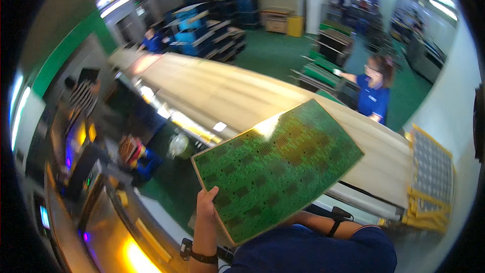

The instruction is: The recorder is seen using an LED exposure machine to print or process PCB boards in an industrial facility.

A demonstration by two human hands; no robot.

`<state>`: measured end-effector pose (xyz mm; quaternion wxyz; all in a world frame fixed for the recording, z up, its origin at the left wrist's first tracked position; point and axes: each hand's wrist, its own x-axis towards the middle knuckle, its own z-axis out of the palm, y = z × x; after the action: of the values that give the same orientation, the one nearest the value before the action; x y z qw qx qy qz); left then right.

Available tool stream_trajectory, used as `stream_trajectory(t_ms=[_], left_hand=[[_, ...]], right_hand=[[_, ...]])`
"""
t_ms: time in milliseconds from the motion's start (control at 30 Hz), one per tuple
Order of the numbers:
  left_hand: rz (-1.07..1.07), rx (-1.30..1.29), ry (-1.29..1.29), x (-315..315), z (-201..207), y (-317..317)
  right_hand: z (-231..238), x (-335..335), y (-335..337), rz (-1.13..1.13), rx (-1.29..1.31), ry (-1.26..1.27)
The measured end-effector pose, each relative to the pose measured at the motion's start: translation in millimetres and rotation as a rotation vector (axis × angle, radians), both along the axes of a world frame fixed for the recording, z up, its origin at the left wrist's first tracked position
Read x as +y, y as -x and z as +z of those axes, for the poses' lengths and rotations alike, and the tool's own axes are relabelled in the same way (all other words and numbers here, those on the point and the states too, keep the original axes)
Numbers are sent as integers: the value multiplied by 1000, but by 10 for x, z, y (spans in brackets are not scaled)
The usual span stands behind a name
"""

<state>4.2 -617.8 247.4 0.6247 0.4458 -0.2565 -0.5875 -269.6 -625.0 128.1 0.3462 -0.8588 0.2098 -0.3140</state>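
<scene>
A long pale wooden table (222, 91) stretched beyond the left hand (206, 203). That hand's fingers were curled around the lower left edge of a large flat green printed circuit panel (275, 164), held tilted; the right hand lay hidden beneath it.

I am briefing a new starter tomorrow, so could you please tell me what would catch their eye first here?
First, the large green circuit board panel held up mid-frame, with the left hand gripping its lower left edge; the right hand is hidden behind it. Behind it, a long pale wooden table runs away toward the back. At its right end stands a yellow rack.
</scene>
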Motion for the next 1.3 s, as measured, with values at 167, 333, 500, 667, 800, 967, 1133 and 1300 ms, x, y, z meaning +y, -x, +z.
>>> stream_trajectory(t_ms=[167,333,500,667,800,967,1133,1300], left_hand=[[630,-104,-236,1404,-113,-1214],[1243,57,66,3261,-526,-1709],[1614,285,29,4338,-1159,-1641],[1972,403,122,5175,-1840,-1651],[2041,481,139,5676,-2047,-1463],[1552,612,-103,5720,-1548,-1280],[1531,-769,-1223,5769,-2041,-1108],[1004,-992,-1790,5937,-1883,-1229]], right_hand=[[158,-3,-1139,295,-31,155],[596,453,-2104,790,658,-515],[469,1098,-3140,1085,757,-452],[532,1790,-4020,1242,834,-196],[670,2413,-4550,1412,802,-52],[1016,2842,-5086,1546,818,110],[1816,2824,-5870,1332,442,205],[3019,2722,-6859,1032,-734,363]])
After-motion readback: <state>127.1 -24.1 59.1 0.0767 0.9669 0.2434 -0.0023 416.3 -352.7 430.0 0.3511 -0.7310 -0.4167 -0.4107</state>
